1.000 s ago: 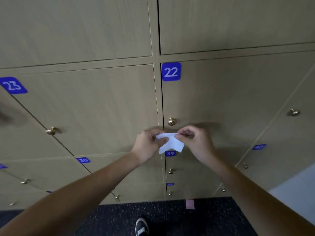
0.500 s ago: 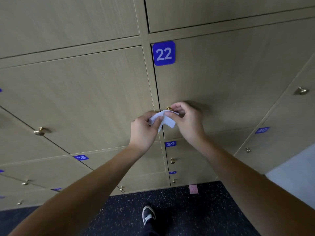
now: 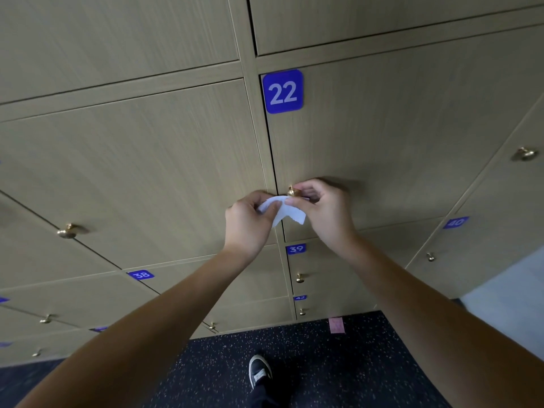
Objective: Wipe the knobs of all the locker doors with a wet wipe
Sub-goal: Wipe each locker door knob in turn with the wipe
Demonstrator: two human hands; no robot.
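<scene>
With my left hand (image 3: 248,222) and right hand (image 3: 322,209) both pinching the wet wipe (image 3: 284,212) below the knob (image 3: 293,191) at frame centre, a loose fold could slip off its round brass.

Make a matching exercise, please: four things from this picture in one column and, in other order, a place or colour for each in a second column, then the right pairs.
Things
1. wet wipe
2. label 22
3. pink tape
4. shoe

Descriptions
A. blue, at the top left corner of a locker door
B. black with white laces, at the bottom of the picture
C. white, pinched between the left hand and the right hand
D. on the speckled floor, close to the foot of the lockers

Pairs: 1-C, 2-A, 3-D, 4-B
</scene>
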